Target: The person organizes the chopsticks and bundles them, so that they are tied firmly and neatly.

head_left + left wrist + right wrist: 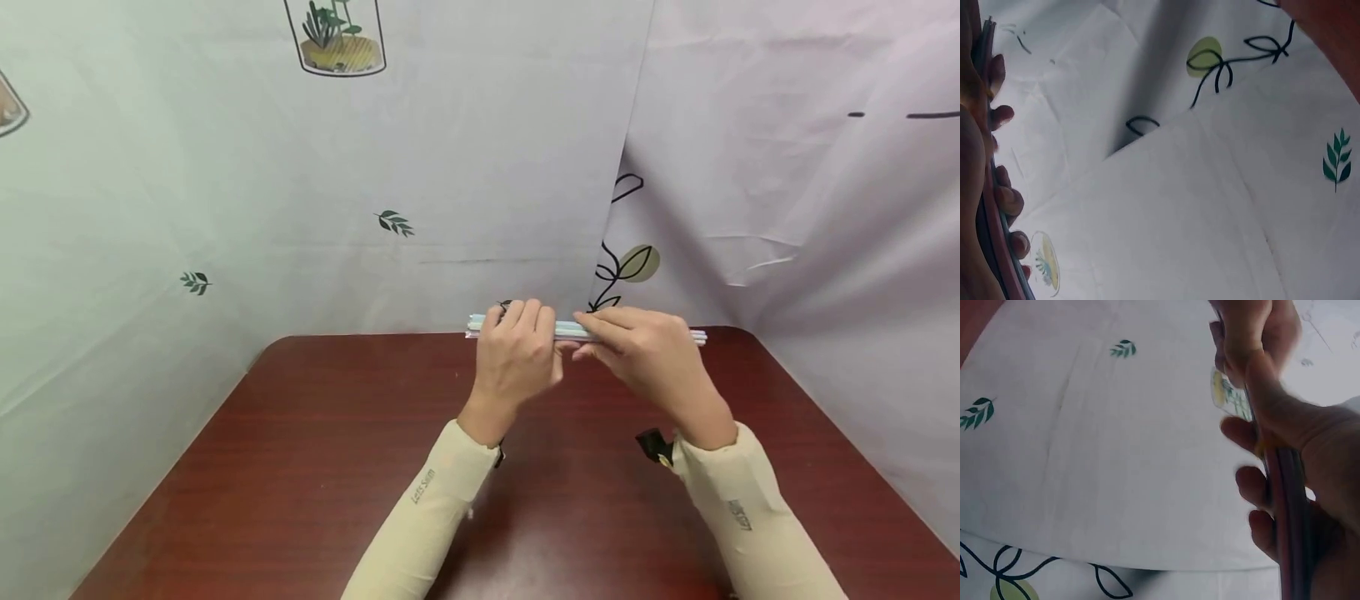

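Observation:
A bundle of thin pastel drinking straws [570,330] is held level above the far edge of the table. My left hand [517,346] grips its left part, fingers curled over the top. Close beside it, my right hand [641,346] holds the right part, with thumb and fingertips pinching near the bundle's middle. In the right wrist view, a blurred yellow-orange band [1266,448] shows on the straws by the right fingers. The left wrist view shows the straws [999,244] along the left palm with fingertips wrapped round them. Both hands cover much of the bundle.
A dark red-brown wooden table [360,442] lies beneath the forearms. White cloth [480,150] with printed leaves and jars hangs behind the table and along its sides. A black wrist device [654,446] sits at the right cuff.

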